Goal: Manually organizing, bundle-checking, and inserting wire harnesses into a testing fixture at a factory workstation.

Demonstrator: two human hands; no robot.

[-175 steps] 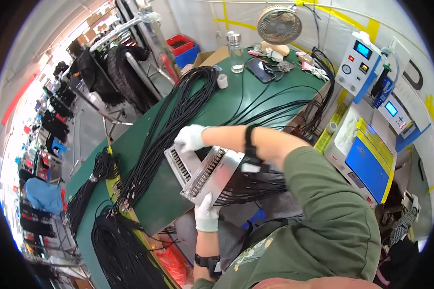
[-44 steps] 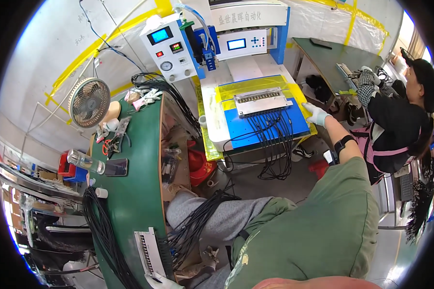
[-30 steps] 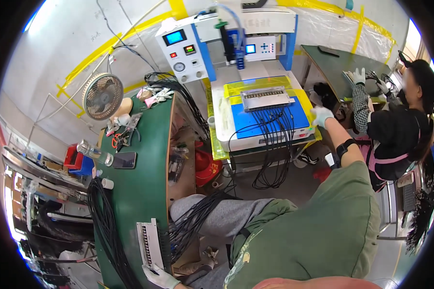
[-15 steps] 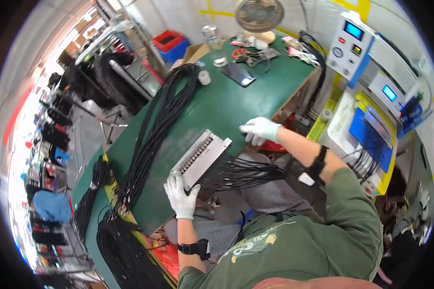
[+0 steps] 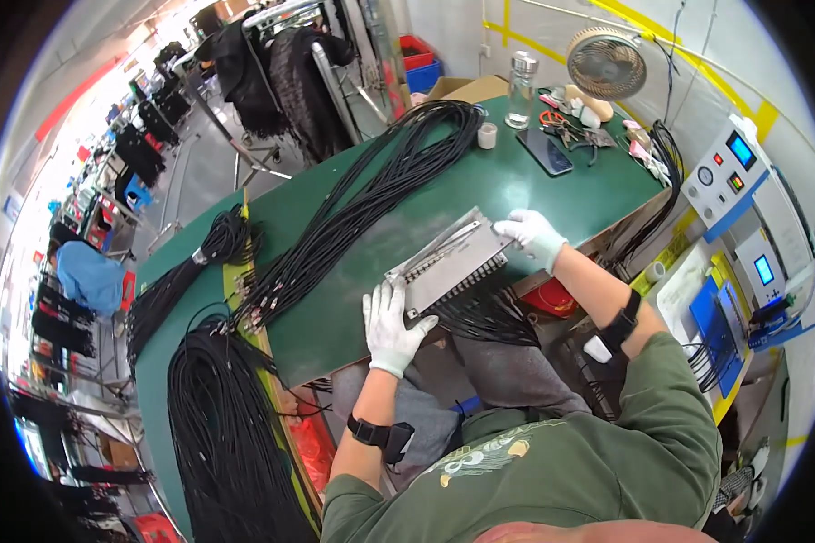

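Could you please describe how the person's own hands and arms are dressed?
The left hand and right hand wear white gloves. Above the gloves, the black left strap carries a dark block, and the black right strap carries a white piece. The olive-green sleeves are short.

Tabletop (image 5: 498, 185) lies open beyond the metal fixture (image 5: 455, 270); black cables (image 5: 353, 222) block left.
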